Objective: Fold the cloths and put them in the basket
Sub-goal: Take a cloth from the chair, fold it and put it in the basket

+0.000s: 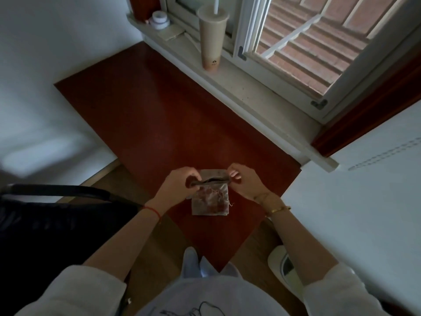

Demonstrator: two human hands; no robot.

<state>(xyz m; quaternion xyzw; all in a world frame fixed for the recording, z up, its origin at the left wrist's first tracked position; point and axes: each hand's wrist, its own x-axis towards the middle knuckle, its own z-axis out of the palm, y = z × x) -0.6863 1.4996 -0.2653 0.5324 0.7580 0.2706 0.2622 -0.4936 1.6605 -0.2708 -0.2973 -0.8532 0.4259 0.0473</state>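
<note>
A small grey-beige cloth with reddish patches and frayed threads lies near the front corner of a dark red table. Its far part is lifted into a fold. My left hand pinches the left end of that fold and my right hand pinches the right end. The lower half of the cloth rests flat on the table. To my left stands a dark basket with a black rim; its inside is too dark to make out.
A tall drink cup with a straw stands on the windowsill, beside a small white jar. White walls flank the table. A white object sits on the wooden floor at the right.
</note>
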